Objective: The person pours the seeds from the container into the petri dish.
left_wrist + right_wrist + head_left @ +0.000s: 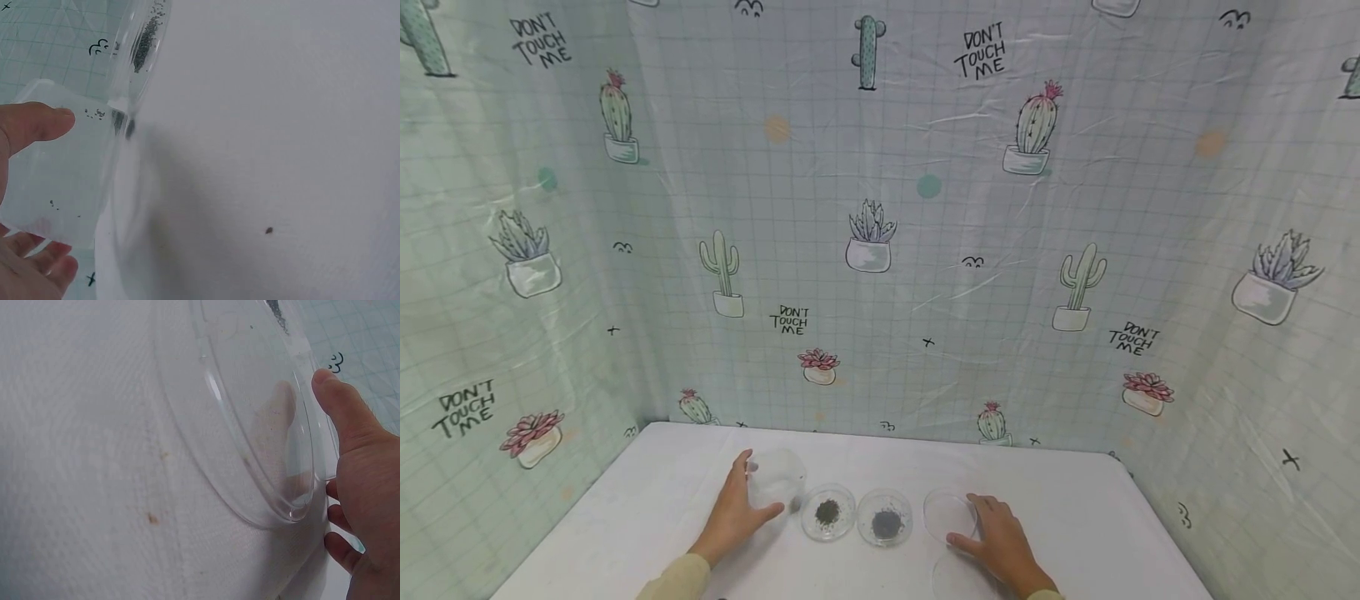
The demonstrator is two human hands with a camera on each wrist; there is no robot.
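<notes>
My left hand (pixel 737 512) spans a translucent plastic container (pixel 59 169), thumb on one side and fingers on the other. A few dark grains cling inside it, with a dark clump at its lower edge. Beside it stands a petri dish (pixel 815 528) with dark greenish grains (pixel 827 512). A second petri dish (pixel 868 508), to its right, bears a grey-black heap of grains (pixel 886 524). My right hand (pixel 1002 542) is around the right side of a clear petri dish (pixel 942 517), thumb at the near edge and fingers at the far edge.
Another clear round dish or lid (pixel 953 575) lies nearer, partly behind my right hand. The white table (pixel 835 575) has a dark speck (pixel 269 230) and small brownish marks (pixel 152 517). A cactus-print sheet (pixel 880 333) surrounds the table at the back and sides.
</notes>
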